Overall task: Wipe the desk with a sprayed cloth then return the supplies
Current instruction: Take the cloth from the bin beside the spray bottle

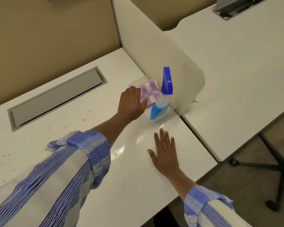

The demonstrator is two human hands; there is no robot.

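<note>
A folded purple cloth with white spots (150, 90) lies on the white desk (105, 89) against the white divider. My left hand (131, 102) reaches across and rests on the cloth's near edge, fingers curled over it. A clear spray bottle (161, 104) with blue liquid and a blue trigger head stands just right of the cloth, touching nothing but the desk. My right hand (165, 153) lies flat and spread on the desk, nearer to me than the bottle, holding nothing.
Small yellowish crumbs (65, 127) are scattered over the left part of the desk. A grey cable-tray lid (56, 97) is set into the desk at the back left. A white divider panel (170, 63) separates a neighbouring desk. A black chair base (279, 166) stands at lower right.
</note>
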